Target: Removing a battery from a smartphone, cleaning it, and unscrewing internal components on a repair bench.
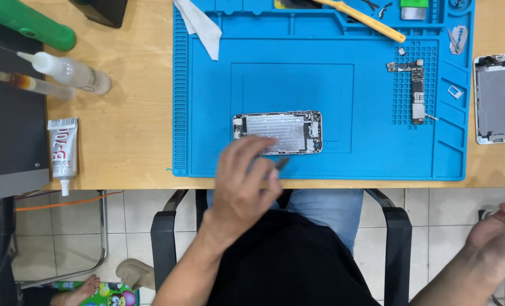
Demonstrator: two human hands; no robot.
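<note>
A: so our left hand (244, 184) is at the near edge of the blue mat (207, 141), fingers curled round a thin dark tool (280, 164), its tip just below the opened phone shell (278, 132).

B: yep, and the shell lies flat mid-mat, insides up. Our right hand (499, 235) is off past the tabletop (133, 113) edge, low right; we can't tell if it's gripping anything.

A: logic board (415, 90) sits on the mat's gridded patch, screen panel (496, 99) just off the mat, glue tube (63, 150) far left.
</note>
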